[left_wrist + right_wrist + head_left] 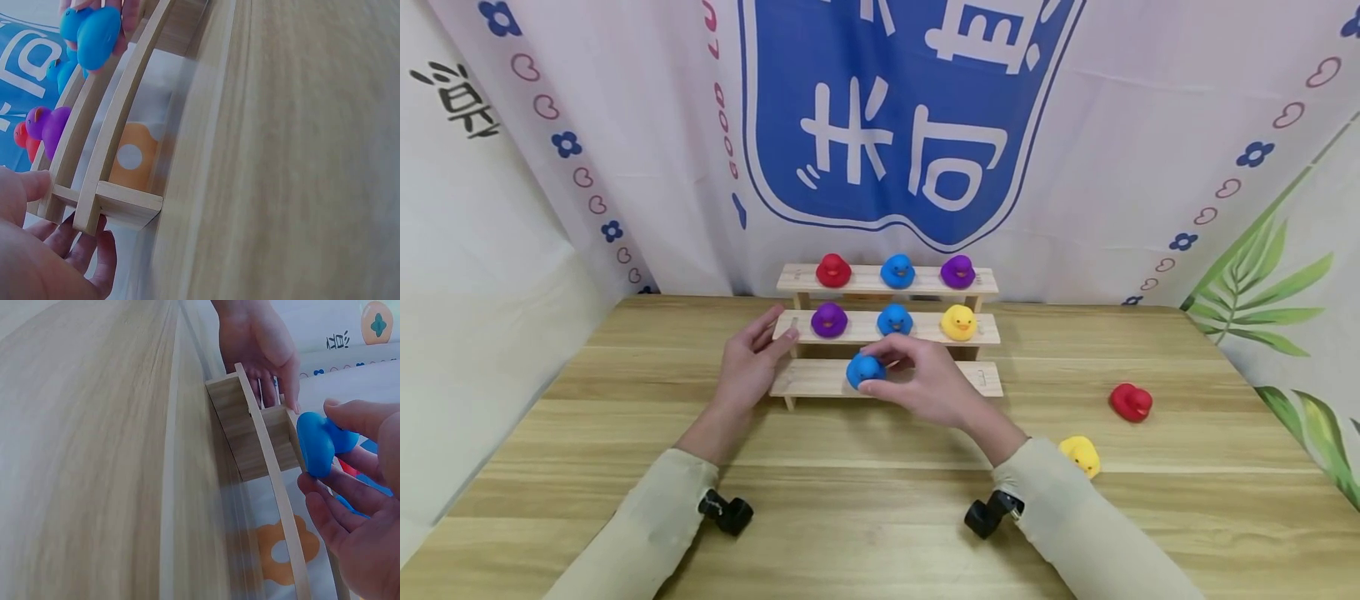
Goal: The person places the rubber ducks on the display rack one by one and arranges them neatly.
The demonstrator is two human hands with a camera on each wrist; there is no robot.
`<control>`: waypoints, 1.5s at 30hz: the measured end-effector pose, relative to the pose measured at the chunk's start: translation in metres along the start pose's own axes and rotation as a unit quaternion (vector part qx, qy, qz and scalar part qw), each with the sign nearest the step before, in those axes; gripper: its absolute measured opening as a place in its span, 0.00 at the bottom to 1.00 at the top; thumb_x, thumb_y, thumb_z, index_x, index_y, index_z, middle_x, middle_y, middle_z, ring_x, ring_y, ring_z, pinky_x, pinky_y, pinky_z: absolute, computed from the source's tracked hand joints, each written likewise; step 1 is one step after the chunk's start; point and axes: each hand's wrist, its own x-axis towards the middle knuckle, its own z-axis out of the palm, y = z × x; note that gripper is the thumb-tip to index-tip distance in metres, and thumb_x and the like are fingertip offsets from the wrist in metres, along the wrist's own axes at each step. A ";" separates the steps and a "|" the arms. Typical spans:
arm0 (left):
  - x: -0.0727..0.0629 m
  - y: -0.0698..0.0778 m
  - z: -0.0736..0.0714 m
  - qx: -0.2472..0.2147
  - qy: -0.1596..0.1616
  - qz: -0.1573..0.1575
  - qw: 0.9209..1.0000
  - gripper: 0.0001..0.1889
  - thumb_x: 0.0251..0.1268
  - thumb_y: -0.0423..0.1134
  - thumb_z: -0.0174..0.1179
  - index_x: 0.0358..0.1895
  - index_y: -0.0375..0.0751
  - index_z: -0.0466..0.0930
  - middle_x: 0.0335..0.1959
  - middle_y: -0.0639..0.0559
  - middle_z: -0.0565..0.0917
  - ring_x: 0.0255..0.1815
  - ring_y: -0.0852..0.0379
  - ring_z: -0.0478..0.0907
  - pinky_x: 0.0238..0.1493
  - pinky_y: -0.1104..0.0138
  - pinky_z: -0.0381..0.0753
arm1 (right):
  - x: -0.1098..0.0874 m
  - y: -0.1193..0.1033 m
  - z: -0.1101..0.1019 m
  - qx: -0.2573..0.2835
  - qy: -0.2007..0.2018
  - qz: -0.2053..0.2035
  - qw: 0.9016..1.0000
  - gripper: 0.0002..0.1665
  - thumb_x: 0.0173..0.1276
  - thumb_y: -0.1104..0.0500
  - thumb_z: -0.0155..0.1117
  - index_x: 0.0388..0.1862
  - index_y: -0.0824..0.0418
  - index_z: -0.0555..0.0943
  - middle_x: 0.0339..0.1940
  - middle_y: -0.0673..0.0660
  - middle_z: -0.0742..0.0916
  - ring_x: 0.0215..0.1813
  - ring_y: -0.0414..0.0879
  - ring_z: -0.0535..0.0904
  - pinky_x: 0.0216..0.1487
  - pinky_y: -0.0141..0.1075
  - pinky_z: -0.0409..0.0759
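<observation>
A three-tier wooden stand (816,381) carries several rubber ducks. My right hand (934,385) pinches a blue rubber duck (863,372) between thumb and fingers over the bottom tier; the right wrist view shows this duck (317,445) between the fingertips. With my left hand (747,364) I hold the left end of the middle tier, thumb on top and fingers (105,259) lower at its end. On that tier sit a purple duck (829,320), a blue duck (895,320) and a yellow duck (958,322).
The top tier bears a red duck (833,271), a blue duck (898,272) and a purple duck (958,272). On the wooden table (865,517), to the right, lie another red duck (1131,402) and a yellow duck (1081,456), partly behind my right sleeve. A printed curtain (1112,167) hangs behind the stand.
</observation>
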 end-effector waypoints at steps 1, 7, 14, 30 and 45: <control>0.000 0.000 0.000 -0.001 0.000 -0.001 1.000 0.34 0.79 0.45 0.64 0.83 0.55 0.64 0.87 0.50 0.59 0.85 0.51 0.63 0.78 0.62 0.75 | 0.001 -0.001 0.001 -0.001 0.001 0.000 1.000 0.22 0.69 0.53 0.78 0.61 0.54 0.85 0.55 0.50 0.90 0.58 0.46 0.84 0.63 0.41 0.88; 0.000 0.000 0.000 0.003 0.001 -0.003 1.000 0.34 0.79 0.47 0.64 0.83 0.54 0.64 0.87 0.52 0.60 0.85 0.52 0.62 0.82 0.58 0.71 | 0.008 -0.005 0.011 -0.001 0.000 0.011 1.000 0.22 0.70 0.51 0.78 0.60 0.52 0.85 0.54 0.48 0.89 0.58 0.45 0.84 0.64 0.39 0.87; 0.000 0.000 0.001 0.019 0.004 0.000 1.000 0.34 0.79 0.49 0.63 0.83 0.57 0.64 0.86 0.54 0.62 0.85 0.52 0.62 0.83 0.57 0.69 | 0.018 -0.007 0.024 0.005 -0.003 0.009 1.000 0.22 0.70 0.50 0.77 0.60 0.54 0.86 0.55 0.49 0.90 0.57 0.44 0.85 0.63 0.37 0.87; 0.001 0.002 0.001 0.021 -0.003 -0.002 1.000 0.34 0.79 0.50 0.63 0.83 0.59 0.63 0.86 0.51 0.62 0.85 0.51 0.62 0.84 0.56 0.68 | 0.027 -0.010 0.043 0.013 0.013 0.038 0.999 0.22 0.69 0.51 0.78 0.59 0.55 0.86 0.54 0.51 0.90 0.52 0.43 0.85 0.59 0.35 0.87; -0.001 0.003 0.000 0.022 -0.003 -0.003 1.000 0.34 0.78 0.50 0.63 0.83 0.59 0.63 0.85 0.50 0.64 0.84 0.51 0.63 0.84 0.55 0.68 | 0.029 -0.010 0.051 -0.007 0.011 0.062 0.998 0.24 0.70 0.49 0.77 0.62 0.53 0.85 0.61 0.51 0.89 0.61 0.46 0.85 0.68 0.42 0.86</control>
